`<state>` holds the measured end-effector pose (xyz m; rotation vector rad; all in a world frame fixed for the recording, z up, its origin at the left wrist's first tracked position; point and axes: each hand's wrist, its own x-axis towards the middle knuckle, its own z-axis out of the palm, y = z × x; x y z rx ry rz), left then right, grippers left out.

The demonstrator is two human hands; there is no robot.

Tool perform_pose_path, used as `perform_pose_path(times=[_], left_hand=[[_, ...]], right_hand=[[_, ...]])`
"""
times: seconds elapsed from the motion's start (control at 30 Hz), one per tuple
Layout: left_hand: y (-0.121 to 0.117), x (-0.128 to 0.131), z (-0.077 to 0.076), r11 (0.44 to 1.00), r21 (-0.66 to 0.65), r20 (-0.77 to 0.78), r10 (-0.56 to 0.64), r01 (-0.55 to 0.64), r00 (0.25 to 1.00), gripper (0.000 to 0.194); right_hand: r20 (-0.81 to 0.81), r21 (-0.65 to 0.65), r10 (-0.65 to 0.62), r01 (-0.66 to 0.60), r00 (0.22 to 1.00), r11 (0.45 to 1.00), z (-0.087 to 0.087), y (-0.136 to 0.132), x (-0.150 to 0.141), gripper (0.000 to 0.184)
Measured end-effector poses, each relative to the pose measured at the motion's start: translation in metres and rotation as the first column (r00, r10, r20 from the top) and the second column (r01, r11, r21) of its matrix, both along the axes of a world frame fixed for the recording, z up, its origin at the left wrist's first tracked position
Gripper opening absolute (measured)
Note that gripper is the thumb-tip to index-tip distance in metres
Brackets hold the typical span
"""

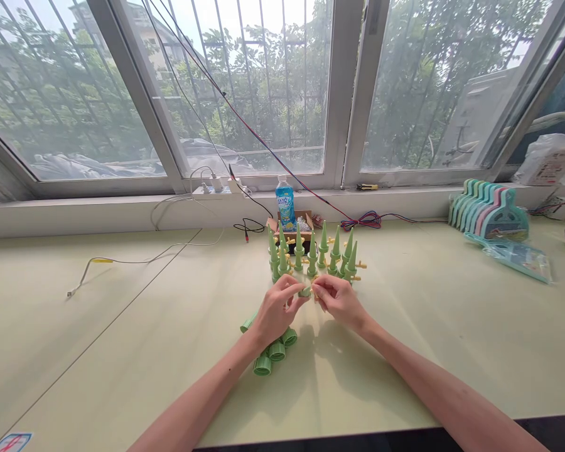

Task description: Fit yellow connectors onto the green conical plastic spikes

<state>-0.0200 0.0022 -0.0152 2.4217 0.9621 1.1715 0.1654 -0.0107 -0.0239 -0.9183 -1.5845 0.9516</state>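
My left hand (277, 309) pinches a green plastic watering spike (304, 292), mostly hidden by the fingers. Close against it, my right hand (338, 300) has thumb and fingertips closed on a small yellow valve (313, 290), of which only a bit shows. Whether the two parts touch, I cannot tell. Just beyond both hands stand several green watering spikes (334, 254), points up, with yellow valves (360, 265) sticking out sideways. Under and beside my left forearm lie several loose green threaded spikes (277, 350), their open ends facing me.
A blue-labelled bottle (285, 204) stands by a small cardboard box (305, 233) behind the spikes. Coiled cable (362, 220) and a power strip (216, 187) are near the sill. Pastel hangers (492, 210) stand at the right. A white cable (136, 258) crosses the table's left side.
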Motion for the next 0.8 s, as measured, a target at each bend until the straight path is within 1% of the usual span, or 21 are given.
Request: perform_pose_path(times=[0.13, 0.3, 0.43, 0.6, 0.7, 0.8], left_hand=[[0.000, -0.001, 0.000, 0.998, 0.046, -0.008, 0.036, -0.036, 0.999, 0.012], [0.001, -0.002, -0.001, 0.997, 0.036, 0.041, 0.065, -0.067, 0.997, 0.013], [0.002, -0.002, -0.002, 0.997, 0.024, 0.048, 0.075, -0.076, 0.996, 0.014], [0.000, 0.000, 0.000, 0.994, -0.057, 0.065, 0.095, -0.092, 0.993, 0.018], [-0.002, 0.002, 0.004, 0.984, -0.120, 0.121, 0.146, -0.131, 0.982, 0.016], [-0.003, 0.002, 0.008, 0.969, -0.200, 0.141, 0.178, -0.148, 0.974, 0.022]], right_hand=[[0.003, -0.013, -0.005, 0.005, 1.000, 1.000, 0.000, 0.000, -0.002, 0.024], [0.047, -0.020, -0.023, 0.023, 0.999, 1.000, -0.001, 0.001, -0.002, 0.029], [0.083, -0.018, -0.006, 0.007, 0.997, 1.000, -0.001, 0.001, -0.001, 0.033], [0.051, -0.006, -0.056, 0.056, 0.997, 0.998, 0.001, 0.001, 0.001, 0.030], [0.012, 0.001, -0.077, 0.077, 0.997, 0.997, 0.002, 0.000, 0.001, 0.029], [-0.004, 0.017, -0.070, 0.070, 0.998, 0.997, 0.002, 0.000, 0.002, 0.028]])
